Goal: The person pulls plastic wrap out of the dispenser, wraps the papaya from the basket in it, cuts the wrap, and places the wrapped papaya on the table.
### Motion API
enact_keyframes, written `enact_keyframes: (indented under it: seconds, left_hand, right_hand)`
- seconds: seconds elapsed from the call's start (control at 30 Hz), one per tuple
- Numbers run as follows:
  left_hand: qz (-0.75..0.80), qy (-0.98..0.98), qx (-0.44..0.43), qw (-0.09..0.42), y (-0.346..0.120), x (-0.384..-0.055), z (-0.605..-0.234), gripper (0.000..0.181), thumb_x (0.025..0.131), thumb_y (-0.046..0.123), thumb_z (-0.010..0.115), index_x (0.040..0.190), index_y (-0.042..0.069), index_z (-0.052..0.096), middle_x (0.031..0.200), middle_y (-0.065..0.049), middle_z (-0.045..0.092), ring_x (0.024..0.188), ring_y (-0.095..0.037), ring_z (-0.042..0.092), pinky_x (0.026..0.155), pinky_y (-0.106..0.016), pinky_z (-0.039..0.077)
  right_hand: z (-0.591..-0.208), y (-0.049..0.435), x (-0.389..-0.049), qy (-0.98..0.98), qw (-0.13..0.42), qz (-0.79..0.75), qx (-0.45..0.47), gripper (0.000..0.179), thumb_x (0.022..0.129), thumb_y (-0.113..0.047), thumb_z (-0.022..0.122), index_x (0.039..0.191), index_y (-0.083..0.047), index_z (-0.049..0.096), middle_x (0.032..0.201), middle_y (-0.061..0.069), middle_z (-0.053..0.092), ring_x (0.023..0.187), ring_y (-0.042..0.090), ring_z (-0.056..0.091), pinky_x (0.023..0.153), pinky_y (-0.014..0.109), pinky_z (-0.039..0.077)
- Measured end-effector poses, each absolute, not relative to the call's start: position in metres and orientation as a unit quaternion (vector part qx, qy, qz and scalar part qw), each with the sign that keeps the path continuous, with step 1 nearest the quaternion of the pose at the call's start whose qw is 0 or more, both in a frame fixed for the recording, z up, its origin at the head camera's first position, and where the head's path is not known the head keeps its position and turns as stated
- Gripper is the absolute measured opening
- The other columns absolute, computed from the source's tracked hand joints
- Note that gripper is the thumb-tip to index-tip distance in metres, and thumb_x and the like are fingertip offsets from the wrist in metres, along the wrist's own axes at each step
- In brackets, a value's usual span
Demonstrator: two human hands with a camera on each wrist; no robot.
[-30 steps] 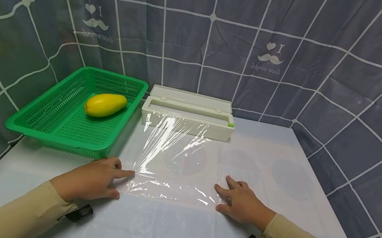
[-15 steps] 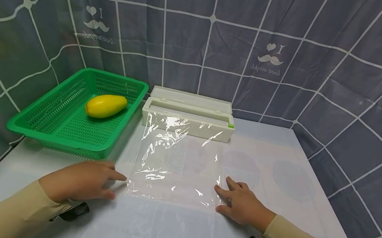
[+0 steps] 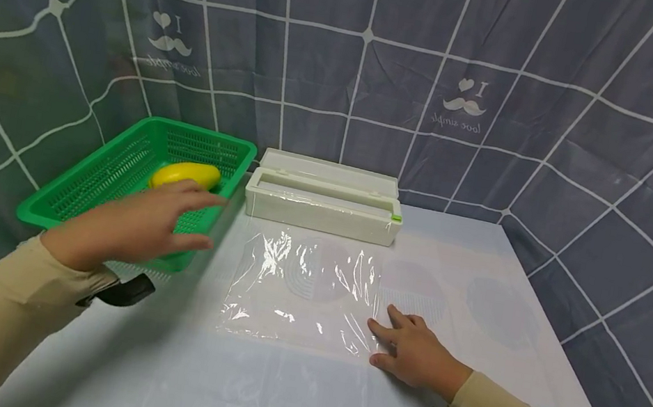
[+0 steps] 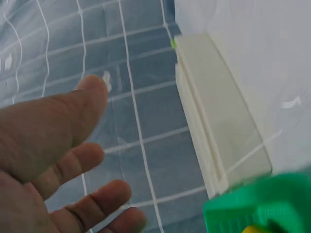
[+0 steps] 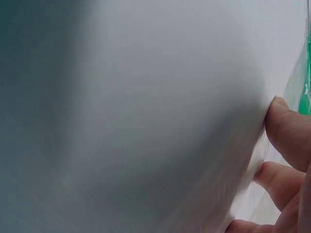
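Observation:
A sheet of clear plastic wrap (image 3: 299, 298) lies over the table, running from a white wrap dispenser (image 3: 324, 219) whose lid stands raised at the back. My right hand (image 3: 420, 350) rests at the sheet's right edge, fingertips spread and touching down there. Raised above the table's left side, my left hand (image 3: 136, 221) has its fingers loosely extended, with nothing between them. In the head view it overlaps the green basket (image 3: 54, 205) and partly covers a smooth yellow oblong fruit (image 3: 188, 174) inside. The left wrist view shows the left thumb and fingers (image 4: 92, 104) apart.
The basket stands at the back left, close beside the dispenser (image 4: 223, 107). Grey curtains (image 3: 315, 68) with white grid lines rise behind and at both sides of the table. A pale cloth (image 3: 475, 310) with faint round prints covers the table.
My left hand has let go of the wrap's left edge, then lifted and moved up and left toward the basket. The right hand stays put. The sheet has settled flatter, its creases shifted.

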State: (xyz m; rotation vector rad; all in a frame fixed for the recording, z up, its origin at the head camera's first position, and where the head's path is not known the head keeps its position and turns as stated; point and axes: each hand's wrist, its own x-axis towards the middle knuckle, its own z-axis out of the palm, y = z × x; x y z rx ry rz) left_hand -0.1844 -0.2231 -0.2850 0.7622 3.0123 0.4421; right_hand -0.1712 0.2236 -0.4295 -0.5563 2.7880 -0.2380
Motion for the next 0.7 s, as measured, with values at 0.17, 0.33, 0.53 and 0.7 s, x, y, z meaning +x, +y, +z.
enact_keyframes:
  seconds: [0.17, 0.33, 0.53, 0.7]
  left_hand:
    - [0.139, 0.972, 0.188, 0.026, -0.238, -0.22, -0.267, 0.076, 0.1, 0.044, 0.072, 0.163, 0.018, 0.039, 0.161, -0.024, 0.039, 0.141, -0.049, 0.047, 0.109, -0.071, 0.043]
    - [0.12, 0.979, 0.163, 0.038, -0.253, -0.258, -0.262, 0.08, 0.101, 0.044, 0.069, 0.165, 0.013, 0.033, 0.165, -0.031, 0.028, 0.142, -0.056, 0.042, 0.111, -0.074, 0.039]
    - [0.114, 0.982, 0.126, 0.081, -0.273, -0.296, -0.27, 0.085, 0.102, 0.048, 0.066, 0.166, 0.006, 0.027, 0.165, -0.039, 0.019, 0.144, -0.061, 0.035, 0.111, -0.076, 0.036]
    - [0.104, 0.983, 0.1, 0.111, -0.29, -0.318, -0.284, 0.088, 0.102, 0.051, 0.064, 0.164, 0.002, 0.026, 0.163, -0.042, 0.022, 0.146, -0.062, 0.029, 0.113, -0.077, 0.032]
  right_hand:
    - [-0.428, 0.223, -0.17, 0.967, 0.145, -0.088, -0.189, 0.066, 0.093, -0.044, 0.078, 0.153, -0.025, 0.057, 0.166, 0.025, 0.037, 0.144, 0.053, 0.042, 0.113, 0.065, 0.044]
    - [-0.429, 0.224, -0.171, 0.967, 0.14, -0.088, -0.196, 0.066, 0.093, -0.044, 0.078, 0.153, -0.024, 0.058, 0.166, 0.025, 0.038, 0.143, 0.053, 0.043, 0.113, 0.065, 0.044]
    - [-0.43, 0.224, -0.171, 0.965, 0.142, -0.09, -0.199, 0.066, 0.093, -0.043, 0.078, 0.153, -0.023, 0.058, 0.165, 0.027, 0.038, 0.143, 0.054, 0.043, 0.113, 0.065, 0.043]
    - [-0.429, 0.224, -0.172, 0.965, 0.143, -0.09, -0.2, 0.066, 0.093, -0.044, 0.078, 0.153, -0.023, 0.057, 0.166, 0.027, 0.037, 0.143, 0.054, 0.042, 0.113, 0.066, 0.043]
